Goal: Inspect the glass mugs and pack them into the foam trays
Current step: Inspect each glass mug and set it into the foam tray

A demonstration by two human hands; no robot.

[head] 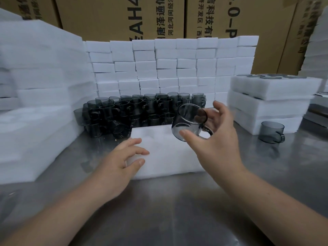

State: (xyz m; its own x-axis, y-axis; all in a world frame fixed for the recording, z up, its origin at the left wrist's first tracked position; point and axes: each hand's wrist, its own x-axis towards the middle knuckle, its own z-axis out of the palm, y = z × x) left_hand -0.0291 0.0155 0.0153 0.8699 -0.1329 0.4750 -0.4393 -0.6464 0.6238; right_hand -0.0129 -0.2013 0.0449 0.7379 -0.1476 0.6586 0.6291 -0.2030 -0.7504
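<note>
My right hand [216,139] holds a smoky grey glass mug [188,121] tilted on its side above the far right part of a white foam tray [165,153]; thumb and fingers curl round its body near the handle. The tray lies flat on the steel table right in front of me. My left hand [122,160] rests on the tray's left edge with fingers spread and slightly bent. A heap of several more grey mugs [138,112] is piled behind the tray, against a wall of foam blocks.
Stacked foam trays [266,103] with mugs in the top one stand at the right; a single mug [271,132] sits on the table [177,210] before them. Tall foam stacks [35,86] fill the left. Small foam blocks [168,68] and cardboard cartons [124,18] close off the back.
</note>
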